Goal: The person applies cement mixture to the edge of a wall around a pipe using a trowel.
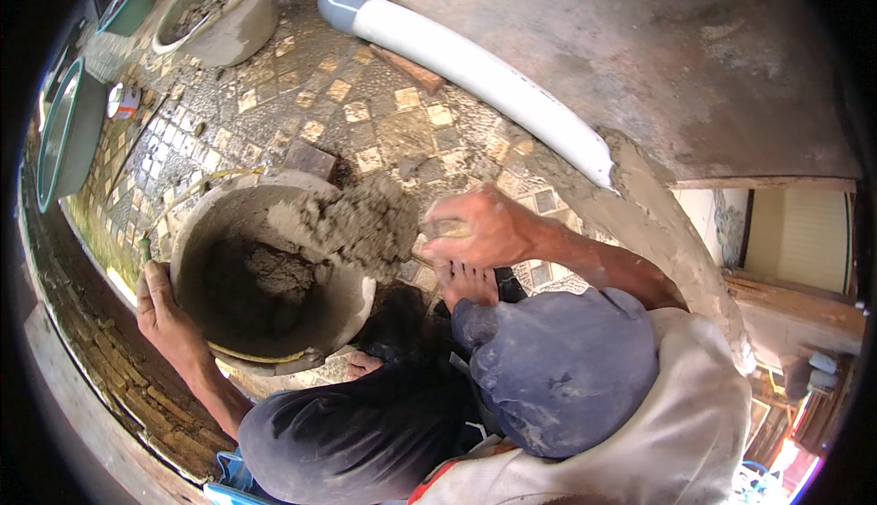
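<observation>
The left hand (pixel 163 308) gripped the round grey mortar bucket's rim (pixel 196 222); the right hand (pixel 475 228) clenched what was probably a trowel handle, lifting wet grey mortar (pixel 352 222).

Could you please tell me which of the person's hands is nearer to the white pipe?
Right. The right hand holds a trowel loaded with mortar just below the white pipe; the left hand grips the bucket rim, much farther off.

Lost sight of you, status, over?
Left hand grips bucket rim. Right hand holds trowel, lifting mortar over bucket. Nothing blocking.
</observation>
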Motion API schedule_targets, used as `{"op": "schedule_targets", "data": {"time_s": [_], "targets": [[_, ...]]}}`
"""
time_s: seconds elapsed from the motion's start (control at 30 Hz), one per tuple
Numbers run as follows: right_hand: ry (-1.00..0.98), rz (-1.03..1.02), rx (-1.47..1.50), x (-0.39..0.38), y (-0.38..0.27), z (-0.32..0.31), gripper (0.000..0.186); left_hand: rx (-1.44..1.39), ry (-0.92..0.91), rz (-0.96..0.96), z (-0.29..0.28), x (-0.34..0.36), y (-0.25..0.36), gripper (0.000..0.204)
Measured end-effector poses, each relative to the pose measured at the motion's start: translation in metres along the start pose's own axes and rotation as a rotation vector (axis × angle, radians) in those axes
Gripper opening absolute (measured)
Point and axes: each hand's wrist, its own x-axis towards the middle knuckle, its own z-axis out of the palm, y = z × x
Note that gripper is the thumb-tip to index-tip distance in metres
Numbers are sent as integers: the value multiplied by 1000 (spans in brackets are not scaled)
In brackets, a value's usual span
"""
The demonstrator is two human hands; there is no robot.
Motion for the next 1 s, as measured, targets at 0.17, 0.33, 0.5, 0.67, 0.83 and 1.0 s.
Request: {"op": "schedule_targets", "data": {"time_s": [0.17, 0.33, 0.5, 0.67, 0.83, 1.0], "targets": [[40, 246, -101, -55, -1, -32, 38, -28, -48, -7, 0, 7, 0, 37], [-204, 644, 286, -71, 28, -52, 42, 0, -57, -16, -9, 11, 0, 36], [56, 1050, 723, -116, 125, -82, 32, -53, -80, -28, -2, 11, -9, 37], [279, 903, 662, -147, 80, -76, 34, 37, 12, -16, -11, -3, 7, 36], [235, 615, -312, -103, 24, -25, 41, 145, 29, 104, 26, 3, 8, 44], [120, -39, -423, -17, 26, 31, 32, 92, -50, 192, 20, 4, 16, 43]]}}
